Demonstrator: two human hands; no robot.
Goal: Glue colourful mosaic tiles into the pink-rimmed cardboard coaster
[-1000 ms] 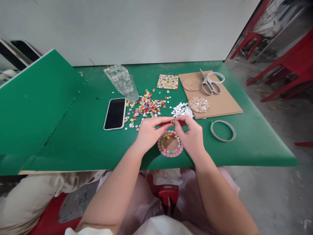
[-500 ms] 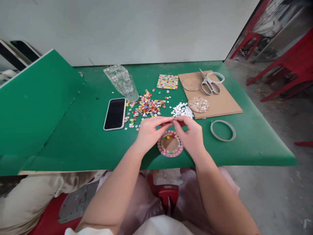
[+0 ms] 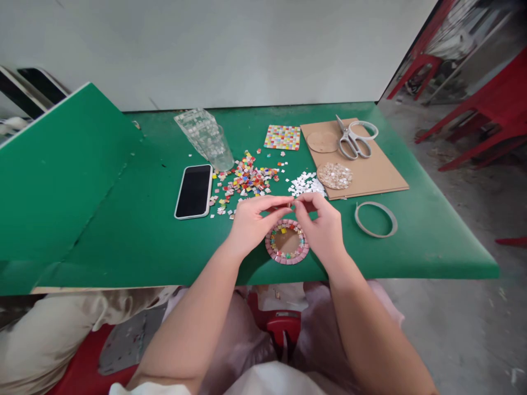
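Note:
My left hand (image 3: 252, 222) and my right hand (image 3: 323, 225) meet fingertip to fingertip just above a round mosaic coaster (image 3: 287, 242) on the green table (image 3: 135, 230). Both pinch a tiny piece between them, too small to name. The coaster has a pink rim, a ring of coloured tiles and a bare brown middle. A scatter of coloured mosaic tiles (image 3: 247, 178) and a small heap of white tiles (image 3: 305, 185) lie just beyond my hands.
A black phone (image 3: 194, 190) lies at the left. A clear plastic bag (image 3: 206, 137) leans behind it. A tile sheet (image 3: 282, 137), scissors (image 3: 353, 137) and discs on a cardboard sheet (image 3: 370, 170) lie at the back right. A grey ring (image 3: 376, 219) lies right. Red chairs (image 3: 486, 120) stand beyond.
My fingertips have shifted slightly while staying pinched together above the coaster. Nothing else has moved.

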